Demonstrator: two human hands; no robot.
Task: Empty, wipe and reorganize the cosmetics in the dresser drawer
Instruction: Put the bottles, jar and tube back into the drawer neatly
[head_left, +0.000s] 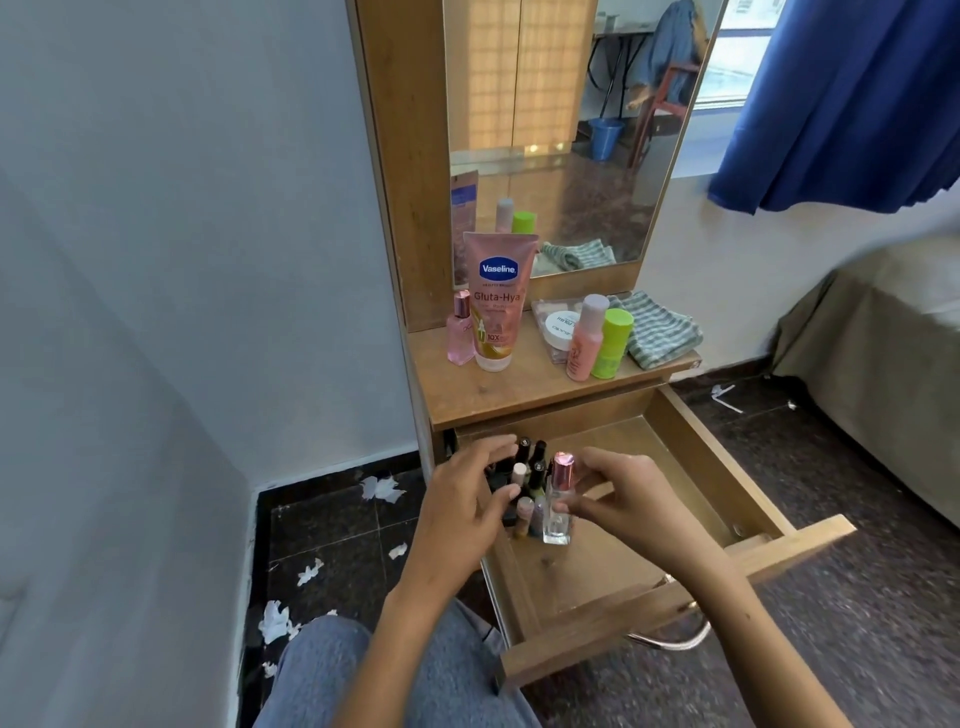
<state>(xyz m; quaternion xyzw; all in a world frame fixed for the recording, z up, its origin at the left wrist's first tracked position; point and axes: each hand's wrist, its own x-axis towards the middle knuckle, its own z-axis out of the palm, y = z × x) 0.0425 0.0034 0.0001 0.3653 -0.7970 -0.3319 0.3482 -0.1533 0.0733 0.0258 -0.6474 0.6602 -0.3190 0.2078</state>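
setting the clear bottle into the drawer's back-left cluster

the open drawer (691, 457) holds a tight group of small bottles (527, 467) at its 10 o'clock corner; the rest of its floor shows bare wood. the right hand (618, 493) pinches a clear bottle with a rose cap (560, 499) near the neck, its base low over the drawer floor, just at 3 o'clock of the group. the left hand (467, 493) curls loosely round the group's 9 o'clock side, seemingly steadying it.

judged from this, the step is restocking. the person would do well to lower the bottle upright, keep the left hand bracing the neighbours so none topple, and release only once the base sits flat. the vaseline tube (496, 301) and other items wait on the bench (519, 384) at 12 o'clock.
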